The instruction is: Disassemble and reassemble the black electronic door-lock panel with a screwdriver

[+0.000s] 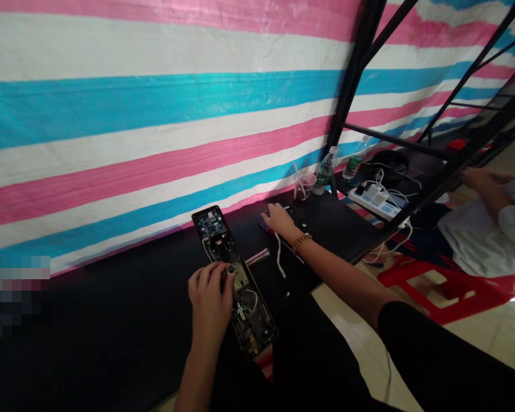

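Observation:
A long black device housing (266,320) lies opened at a slant, its end over the table's front edge. Inside are a blue circuit board (213,223), thin white wires and brass-coloured parts (252,343). My left hand (210,289) is closed over the housing's left side, thumb and fingers by a small round metallic part (231,269). Farther off to the right, my right hand (282,222) has its fingers curled down at a dark purplish item (264,224), mostly covered. Between the hands lie a pinkish slim item (258,257) and a pale strap (280,257).
A plastic cup (304,186) with a straw and a clear bottle (325,171) stand by a black metal post (347,97). Beyond are a white power strip (373,201) with cables, a red stool (450,292) and another person's arm (489,189). A striped sheet (154,114) hangs behind the black table (90,326).

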The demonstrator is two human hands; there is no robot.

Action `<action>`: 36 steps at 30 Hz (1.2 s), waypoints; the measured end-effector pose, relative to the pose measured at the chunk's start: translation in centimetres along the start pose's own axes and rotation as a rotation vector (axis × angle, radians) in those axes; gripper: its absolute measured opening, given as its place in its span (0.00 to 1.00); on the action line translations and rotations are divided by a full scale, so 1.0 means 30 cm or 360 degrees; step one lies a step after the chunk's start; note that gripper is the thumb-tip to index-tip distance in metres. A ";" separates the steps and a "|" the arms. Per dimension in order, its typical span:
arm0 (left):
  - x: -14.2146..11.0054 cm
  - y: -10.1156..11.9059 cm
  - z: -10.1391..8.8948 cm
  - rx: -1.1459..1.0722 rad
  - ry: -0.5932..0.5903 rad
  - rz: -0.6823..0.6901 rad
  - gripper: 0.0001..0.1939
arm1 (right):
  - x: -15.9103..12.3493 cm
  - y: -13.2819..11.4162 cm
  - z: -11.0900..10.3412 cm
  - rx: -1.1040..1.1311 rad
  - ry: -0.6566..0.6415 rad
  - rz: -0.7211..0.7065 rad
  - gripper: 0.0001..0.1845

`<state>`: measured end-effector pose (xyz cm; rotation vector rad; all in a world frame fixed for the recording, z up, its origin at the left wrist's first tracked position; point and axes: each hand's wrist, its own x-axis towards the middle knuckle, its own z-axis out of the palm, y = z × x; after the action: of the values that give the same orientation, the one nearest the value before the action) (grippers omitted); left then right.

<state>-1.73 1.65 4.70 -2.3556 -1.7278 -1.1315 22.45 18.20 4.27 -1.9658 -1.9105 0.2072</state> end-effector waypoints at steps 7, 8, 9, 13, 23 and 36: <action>-0.021 -0.002 0.002 0.0088 0.0077 0.0027 0.12 | 0.068 -0.040 0.088 0.0008 -0.0128 0.0055 0.16; -0.022 0.000 -0.001 0.0090 0.0072 0.0018 0.12 | 0.071 -0.043 0.093 0.0025 -0.0109 0.0064 0.14; -0.024 0.003 -0.002 0.0092 0.0068 0.0006 0.12 | 0.073 -0.045 0.095 0.0045 -0.0087 0.0067 0.13; -0.031 0.009 0.002 0.0089 0.0030 -0.0067 0.12 | 0.075 -0.052 0.068 0.0151 0.0020 0.0024 0.13; -0.028 0.003 0.012 -0.0031 -0.0024 -0.0112 0.13 | -0.038 -0.206 -0.074 0.0972 -0.0040 -0.0597 0.09; -0.120 0.074 0.091 -0.0581 0.0071 -0.0593 0.34 | -0.100 -0.371 -0.105 -0.0191 -0.0097 -0.1113 0.09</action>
<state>1.11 -1.08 1.58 -2.2095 -2.1677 -1.6667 13.12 14.64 10.81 -1.2475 -2.5589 -0.0478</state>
